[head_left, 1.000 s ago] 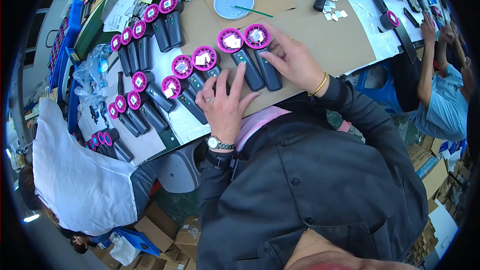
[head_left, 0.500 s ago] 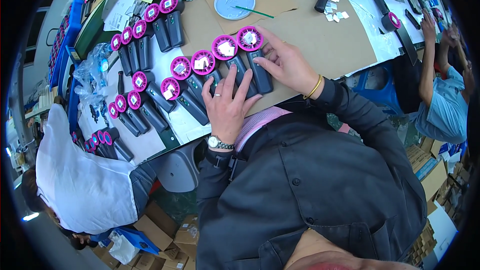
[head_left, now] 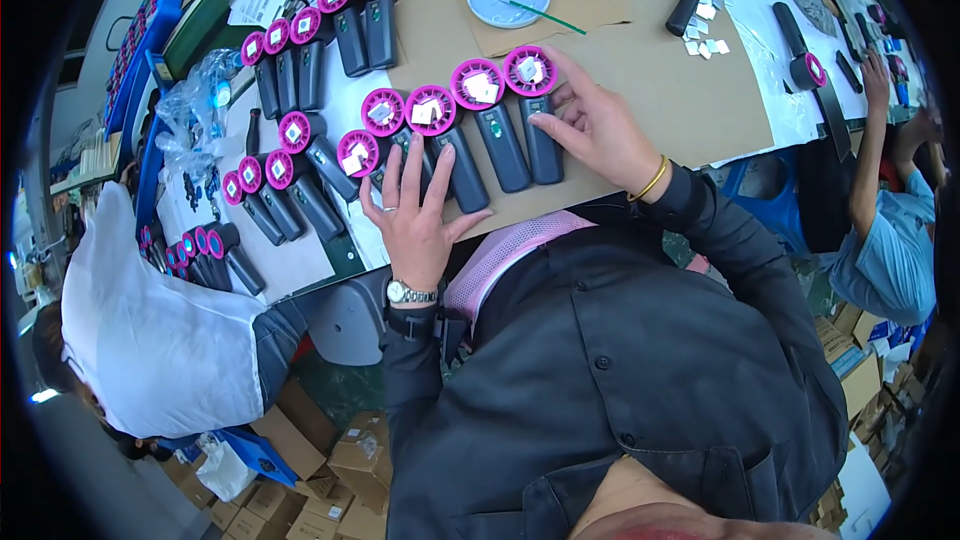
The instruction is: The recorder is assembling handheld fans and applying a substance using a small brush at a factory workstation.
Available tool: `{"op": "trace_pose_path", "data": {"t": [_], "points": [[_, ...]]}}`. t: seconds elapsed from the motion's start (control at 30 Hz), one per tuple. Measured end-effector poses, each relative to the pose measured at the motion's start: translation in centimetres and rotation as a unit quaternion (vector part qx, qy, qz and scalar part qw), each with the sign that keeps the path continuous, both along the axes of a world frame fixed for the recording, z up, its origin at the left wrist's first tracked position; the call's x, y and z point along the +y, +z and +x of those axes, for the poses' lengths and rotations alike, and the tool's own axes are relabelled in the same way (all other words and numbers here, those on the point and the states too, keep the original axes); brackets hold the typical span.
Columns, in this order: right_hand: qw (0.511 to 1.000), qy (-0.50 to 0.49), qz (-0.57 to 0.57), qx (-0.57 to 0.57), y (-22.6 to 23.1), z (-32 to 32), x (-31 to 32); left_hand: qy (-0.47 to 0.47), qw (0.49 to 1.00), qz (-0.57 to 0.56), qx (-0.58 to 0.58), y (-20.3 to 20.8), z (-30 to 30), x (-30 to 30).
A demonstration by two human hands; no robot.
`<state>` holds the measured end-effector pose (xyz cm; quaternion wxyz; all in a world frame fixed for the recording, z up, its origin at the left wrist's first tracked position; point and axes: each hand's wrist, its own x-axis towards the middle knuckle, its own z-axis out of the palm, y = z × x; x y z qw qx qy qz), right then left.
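Four handheld devices lie side by side in a tight row on the brown cardboard sheet (head_left: 640, 70), each with a dark grey handle and a round magenta head carrying a small pale square. The rightmost device (head_left: 535, 105) lies farthest, its handle pointing near; the next device (head_left: 490, 120) touches it. Two more (head_left: 440, 140) (head_left: 385, 125) sit leftward, their handles partly covered by fingers.

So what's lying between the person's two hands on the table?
In the head view, dark handheld gadgets with pink round heads lie side by side between the left hand and the right hand, on the brown cardboard.
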<state>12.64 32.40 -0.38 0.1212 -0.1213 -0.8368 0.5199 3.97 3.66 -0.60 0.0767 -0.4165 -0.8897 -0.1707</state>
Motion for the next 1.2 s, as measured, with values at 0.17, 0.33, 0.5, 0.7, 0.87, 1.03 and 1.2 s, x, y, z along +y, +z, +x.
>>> {"op": "trace_pose_path", "data": {"t": [0.17,0.33,0.5,0.7,0.87,1.03,1.2], "points": [[1.0,0.0,-0.006,0.001,-0.2,-0.3,0.0,-0.036,0.998,0.055,0.014,-2.1,-0.6,-1.4],[1.0,-0.008,-0.009,0.01,-0.1,-0.3,-0.2,-0.069,0.994,0.084,0.019,-2.3,-0.4,-1.9],[1.0,-0.013,0.005,-0.017,0.7,-0.1,0.8,-0.104,0.988,0.109,0.033,-2.9,-1.6,-2.2],[0.937,-0.098,0.318,0.109,2.0,-1.6,6.3,-0.092,0.988,0.123,0.026,0.0,-0.7,-0.6],[0.916,-0.076,0.391,0.058,2.5,-3.7,7.5,-0.203,0.975,0.088,0.002,4.9,-0.6,5.5],[0.926,-0.037,0.374,-0.037,2.1,-5.4,7.6,-0.238,0.97,0.053,-0.011,4.4,-0.4,9.1],[0.909,-0.047,0.397,0.119,2.3,-6.8,9.0,-0.209,0.977,0.047,-0.008,3.5,-0.9,9.5]]}}
